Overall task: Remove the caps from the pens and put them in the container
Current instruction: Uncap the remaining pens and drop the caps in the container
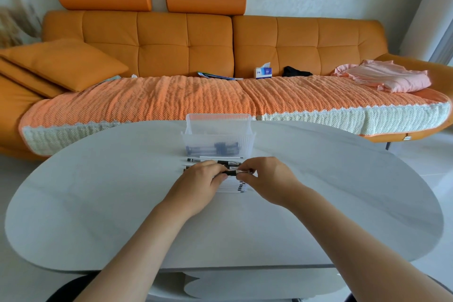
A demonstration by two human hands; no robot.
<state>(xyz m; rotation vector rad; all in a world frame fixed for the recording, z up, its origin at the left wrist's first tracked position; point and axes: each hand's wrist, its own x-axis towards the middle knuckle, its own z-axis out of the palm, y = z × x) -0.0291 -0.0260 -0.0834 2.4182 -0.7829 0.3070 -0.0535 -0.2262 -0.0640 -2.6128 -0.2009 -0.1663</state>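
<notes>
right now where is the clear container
In the head view the clear container stands centrally near the far edge of the grey table, just beyond the row of pens, with the orange sofa behind it.

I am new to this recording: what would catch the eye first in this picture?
A long orange sofa fills the background. At the centre of the pale table, the left hand and the right hand hold one pen between them. A clear container stands just behind.
</notes>
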